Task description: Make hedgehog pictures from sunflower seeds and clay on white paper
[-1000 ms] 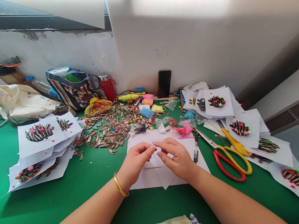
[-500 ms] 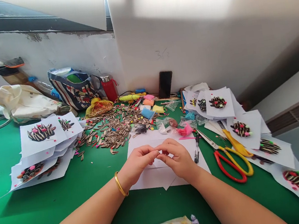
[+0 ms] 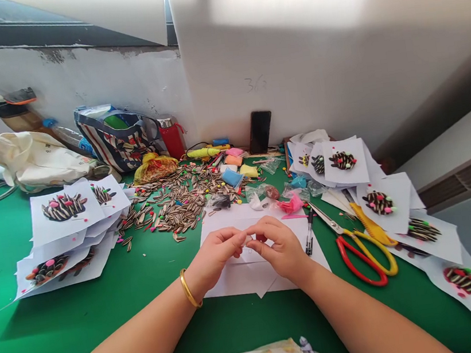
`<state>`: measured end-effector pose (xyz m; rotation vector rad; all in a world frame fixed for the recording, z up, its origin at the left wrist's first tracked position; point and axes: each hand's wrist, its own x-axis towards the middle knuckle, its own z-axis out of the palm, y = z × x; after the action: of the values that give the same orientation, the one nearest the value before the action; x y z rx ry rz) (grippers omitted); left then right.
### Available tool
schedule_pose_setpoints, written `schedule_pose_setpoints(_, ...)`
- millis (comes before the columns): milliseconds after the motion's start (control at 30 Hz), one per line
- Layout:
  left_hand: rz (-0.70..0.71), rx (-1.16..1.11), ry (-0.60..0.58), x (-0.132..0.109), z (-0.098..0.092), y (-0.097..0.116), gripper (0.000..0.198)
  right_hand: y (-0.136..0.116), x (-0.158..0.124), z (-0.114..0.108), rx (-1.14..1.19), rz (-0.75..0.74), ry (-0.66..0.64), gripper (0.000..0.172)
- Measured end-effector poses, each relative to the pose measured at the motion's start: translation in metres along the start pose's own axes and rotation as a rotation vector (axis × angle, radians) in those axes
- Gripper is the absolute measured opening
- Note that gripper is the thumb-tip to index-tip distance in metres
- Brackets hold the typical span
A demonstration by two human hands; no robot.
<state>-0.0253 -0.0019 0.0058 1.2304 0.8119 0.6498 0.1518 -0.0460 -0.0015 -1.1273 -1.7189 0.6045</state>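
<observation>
Over the white paper [image 3: 232,281], my left hand [image 3: 220,256] and my right hand [image 3: 277,249] meet fingertip to fingertip. Both are closed in a pinch. A tiny pale bit shows between the fingers, too small to name. Just beyond the hands lie small plastic bags of modelling clay, among them a bright pink lump [image 3: 292,203] and a white one [image 3: 257,201]. A black pen [image 3: 309,231] rests on the paper's right side. Farther back spreads a heap of striped sunflower seeds [image 3: 179,207] with small coloured balls among them.
Scissors [image 3: 353,248] with red and yellow handles lie on the right beside a yellow-handled tool [image 3: 369,222]. Seed-decorated paper sheets are stacked left [image 3: 61,234] and right [image 3: 392,225]. Along the wall stand a phone [image 3: 261,132], a red flask [image 3: 172,138] and a striped bag [image 3: 115,140].
The fingertips have shifted slightly, and a small pale bit now shows between them. Otherwise the hands stay in the same place over the paper.
</observation>
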Motion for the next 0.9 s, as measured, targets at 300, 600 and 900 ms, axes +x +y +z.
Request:
schedule_pose_setpoints(300, 0.055, 0.058, 0.068, 0.0001, 0.0009, 0.0032, 0.030, 0.0033, -0.0006, 0.0001, 0.012, 0.030, 0.065, 0.025)
schedule_pose_setpoints(600, 0.174, 0.249, 0.138, 0.0013, -0.0020, -0.0010, 0.030, -0.0032, 0.0025, -0.0004, 0.035, 0.064, 0.112, 0.012)
schedule_pose_setpoints(900, 0.258, 0.341, 0.203, 0.0014, -0.0023, -0.0021, 0.029, -0.0015, 0.0022, 0.0000, 0.023, 0.099, 0.076, 0.012)
